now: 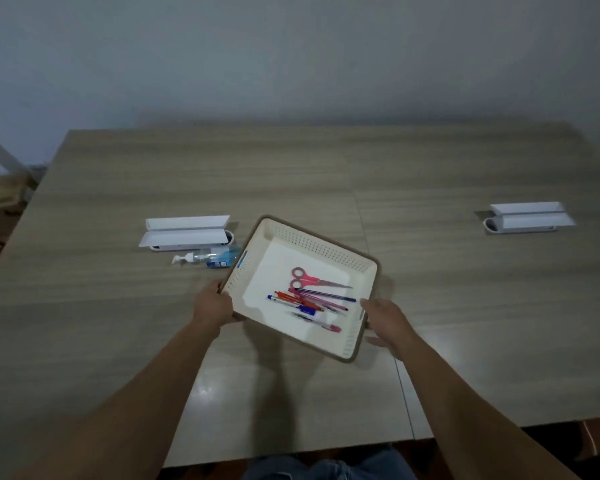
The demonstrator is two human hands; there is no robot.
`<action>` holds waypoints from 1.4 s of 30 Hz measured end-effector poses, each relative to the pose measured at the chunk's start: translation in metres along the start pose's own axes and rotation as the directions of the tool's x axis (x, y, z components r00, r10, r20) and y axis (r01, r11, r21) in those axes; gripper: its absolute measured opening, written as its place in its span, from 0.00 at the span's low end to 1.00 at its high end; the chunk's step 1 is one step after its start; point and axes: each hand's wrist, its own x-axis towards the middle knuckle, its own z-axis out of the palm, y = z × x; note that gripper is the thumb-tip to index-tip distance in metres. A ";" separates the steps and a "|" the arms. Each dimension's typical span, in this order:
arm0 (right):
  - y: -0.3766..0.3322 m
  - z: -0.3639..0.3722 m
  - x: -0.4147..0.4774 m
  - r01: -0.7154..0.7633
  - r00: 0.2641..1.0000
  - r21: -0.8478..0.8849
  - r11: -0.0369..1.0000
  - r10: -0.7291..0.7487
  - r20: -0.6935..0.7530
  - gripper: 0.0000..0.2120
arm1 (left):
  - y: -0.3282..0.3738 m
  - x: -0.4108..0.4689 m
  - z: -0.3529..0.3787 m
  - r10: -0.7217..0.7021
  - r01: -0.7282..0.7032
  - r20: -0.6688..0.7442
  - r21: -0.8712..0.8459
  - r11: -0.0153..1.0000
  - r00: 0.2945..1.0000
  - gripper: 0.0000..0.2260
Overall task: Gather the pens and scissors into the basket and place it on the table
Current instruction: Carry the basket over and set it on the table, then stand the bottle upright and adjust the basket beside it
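From the head view, the left hand (212,304) grips the left rim of the cream basket (326,249), fingers curled under its edge and hidden there. The right hand (386,323) is closed on the basket's right rim at the handle slot; its fingertips are hidden behind the wall. Between the two hands, inside the basket, lie the pink-handled scissors (314,279) and, just nearer the person, a loose bundle of pens (309,303), overlapping so their count is hard to make out. The basket sits turned at an angle over the wooden table (465,289); whether its base touches the top or hangs just above cannot be told. Beyond the left hand lies a pump bottle (201,257) on its side, partly cut off by the basket's corner, near a white cable box (184,233). Well off to the right hand's side is another white box (529,218).
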 end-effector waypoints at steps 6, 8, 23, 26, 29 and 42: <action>-0.019 -0.001 0.018 0.143 0.990 0.010 0.990 -0.143 -0.004 0.19 | -0.008 0.011 0.026 -0.088 0.093 0.089 -0.055 0.994 0.992 0.19; -0.028 -0.006 0.028 0.147 0.989 0.006 0.989 -0.147 -0.002 0.19 | -0.009 0.019 0.033 -0.099 0.106 0.133 -0.043 0.993 0.986 0.20; -0.075 0.001 0.096 0.063 0.998 -0.179 0.982 -0.060 0.021 0.23 | -0.013 0.069 0.052 -0.191 0.195 0.244 0.012 0.981 0.951 0.19; -0.083 0.008 0.106 0.032 0.999 -0.216 0.976 -0.029 0.014 0.25 | -0.012 0.075 0.052 -0.186 0.185 0.267 0.030 0.982 0.946 0.19; -0.088 0.011 0.117 0.022 1.000 -0.239 0.971 -0.017 0.024 0.25 | -0.014 0.083 0.051 -0.190 0.198 0.302 0.003 0.980 0.934 0.20; -0.127 0.114 0.118 0.460 0.843 -0.619 0.636 -0.532 0.081 0.26 | -0.021 0.154 -0.040 -0.302 0.377 0.234 -0.421 0.825 0.924 0.13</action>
